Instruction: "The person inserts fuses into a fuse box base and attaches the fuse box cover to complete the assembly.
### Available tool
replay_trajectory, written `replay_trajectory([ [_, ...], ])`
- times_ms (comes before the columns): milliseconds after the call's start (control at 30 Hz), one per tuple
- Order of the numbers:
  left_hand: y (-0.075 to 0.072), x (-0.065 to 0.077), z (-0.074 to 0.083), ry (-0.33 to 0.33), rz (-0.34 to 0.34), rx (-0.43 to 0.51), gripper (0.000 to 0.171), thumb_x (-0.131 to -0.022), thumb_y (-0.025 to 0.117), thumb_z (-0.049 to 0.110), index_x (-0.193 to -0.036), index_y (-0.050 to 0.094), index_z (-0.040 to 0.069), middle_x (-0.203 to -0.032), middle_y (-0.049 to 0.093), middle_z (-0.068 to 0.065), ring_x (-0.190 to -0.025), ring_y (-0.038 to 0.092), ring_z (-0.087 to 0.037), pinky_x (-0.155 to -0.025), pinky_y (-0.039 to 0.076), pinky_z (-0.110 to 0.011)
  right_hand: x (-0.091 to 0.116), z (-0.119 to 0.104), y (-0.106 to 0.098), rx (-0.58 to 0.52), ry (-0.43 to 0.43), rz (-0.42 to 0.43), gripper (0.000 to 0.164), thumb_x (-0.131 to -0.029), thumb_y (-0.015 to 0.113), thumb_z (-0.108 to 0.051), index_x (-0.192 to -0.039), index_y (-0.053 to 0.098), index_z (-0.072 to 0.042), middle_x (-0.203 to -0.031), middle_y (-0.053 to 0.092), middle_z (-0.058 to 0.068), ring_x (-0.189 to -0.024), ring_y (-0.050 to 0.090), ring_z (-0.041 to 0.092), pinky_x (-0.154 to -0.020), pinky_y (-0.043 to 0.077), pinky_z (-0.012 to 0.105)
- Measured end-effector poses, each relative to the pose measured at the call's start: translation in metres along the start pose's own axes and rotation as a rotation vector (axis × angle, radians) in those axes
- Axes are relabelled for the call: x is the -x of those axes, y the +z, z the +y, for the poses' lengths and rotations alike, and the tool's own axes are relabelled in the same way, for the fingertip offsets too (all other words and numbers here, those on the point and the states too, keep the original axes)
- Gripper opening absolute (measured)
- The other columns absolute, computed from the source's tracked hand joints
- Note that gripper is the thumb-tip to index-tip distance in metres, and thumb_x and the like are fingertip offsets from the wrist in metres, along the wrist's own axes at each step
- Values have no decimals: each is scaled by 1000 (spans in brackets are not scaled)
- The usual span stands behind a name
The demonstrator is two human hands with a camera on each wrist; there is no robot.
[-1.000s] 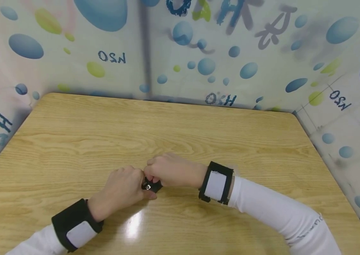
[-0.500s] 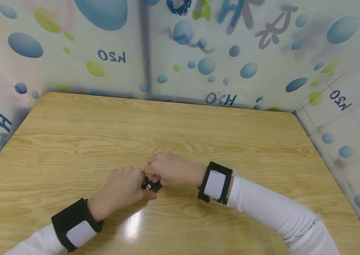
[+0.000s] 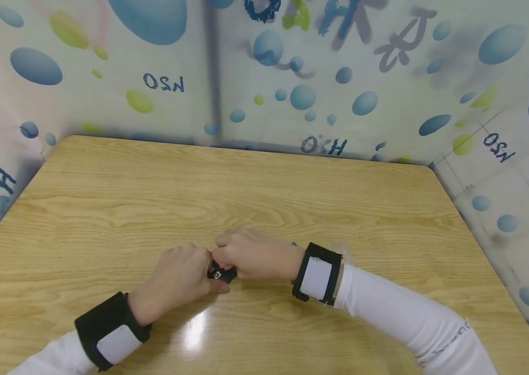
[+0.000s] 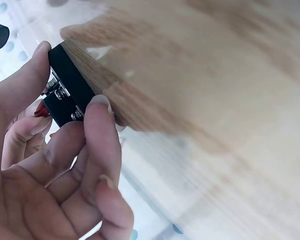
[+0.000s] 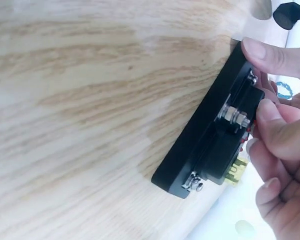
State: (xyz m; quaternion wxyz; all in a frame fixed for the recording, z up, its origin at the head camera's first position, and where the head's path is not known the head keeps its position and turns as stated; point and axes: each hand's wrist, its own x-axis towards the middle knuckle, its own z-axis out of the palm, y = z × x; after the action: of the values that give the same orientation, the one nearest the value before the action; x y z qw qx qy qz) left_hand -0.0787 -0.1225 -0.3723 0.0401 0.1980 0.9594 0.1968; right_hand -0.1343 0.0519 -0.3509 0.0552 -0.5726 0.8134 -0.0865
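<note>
My left hand (image 3: 177,276) holds a black electrical part (image 3: 223,274) just above the table. Its thumb lies on one end of the flat black plate and its index finger on the other, as the left wrist view shows. Behind the plate (image 5: 205,125) sits a black block with metal screws and nuts (image 5: 234,116) and a yellow metal tab (image 5: 236,171). My right hand (image 3: 255,254) curls in from the right. Its thumb and fingertips pinch a small red piece (image 4: 41,109) on the back of the block, mostly hidden by the fingers.
The wooden table (image 3: 152,198) reaches to walls (image 3: 264,62) patterned with blue and green bubbles. Black wrist straps (image 3: 113,330) with white patches sit on both arms. A small blue bit (image 3: 294,244) shows beyond the right wrist.
My right hand and wrist have dipped and tilted slightly, and a small blue bit has come into sight beyond the wrist. The left hand keeps its place and its hold on the black part.
</note>
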Motion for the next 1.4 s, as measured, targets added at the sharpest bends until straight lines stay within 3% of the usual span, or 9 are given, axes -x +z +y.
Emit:
replay_trajectory([
  [233,0,0,1,5,-5,-9,53,-66,88,46,-56,44,19,-52,35,8,-46,31,-5,-40,22,-17,0,0,1,22,-13,7,25,-76,63,9,-68,53,-12,-71,36,-7,-66,36,6,-61,29,18],
  [600,0,0,0,5,-2,-4,52,-66,89,45,-57,45,19,-52,33,9,-46,29,-4,-40,21,-16,4,-2,5,77,16,16,16,-84,71,-3,-79,65,-17,-79,53,-4,-74,45,8,-67,35,17],
  [900,0,1,-1,24,10,-4,50,-66,88,45,-58,47,19,-51,34,9,-46,29,-3,-39,21,-15,3,-4,6,71,17,32,11,-85,71,-4,-83,67,-14,-77,55,-4,-73,47,9,-66,37,16],
  [1000,-1,0,0,26,12,-5,48,-66,88,45,-58,49,18,-51,34,9,-45,29,-3,-39,22,-16,5,-5,7,139,12,21,7,-86,74,-13,-88,67,-14,-82,57,-5,-77,51,8,-70,43,17],
  [1200,0,0,1,18,18,-14,49,-65,88,46,-57,49,19,-51,34,9,-46,29,-3,-39,23,-16,6,-7,10,312,-25,20,20,-87,76,-28,-99,68,-15,-90,61,-6,-84,56,8,-82,51,21],
  [1400,0,0,1,-3,0,-8,51,-65,89,46,-56,46,19,-51,33,9,-45,29,-3,-39,22,-16,9,-5,13,179,29,35,17,-80,76,-9,-90,64,-15,-86,55,-6,-82,51,7,-77,46,19],
])
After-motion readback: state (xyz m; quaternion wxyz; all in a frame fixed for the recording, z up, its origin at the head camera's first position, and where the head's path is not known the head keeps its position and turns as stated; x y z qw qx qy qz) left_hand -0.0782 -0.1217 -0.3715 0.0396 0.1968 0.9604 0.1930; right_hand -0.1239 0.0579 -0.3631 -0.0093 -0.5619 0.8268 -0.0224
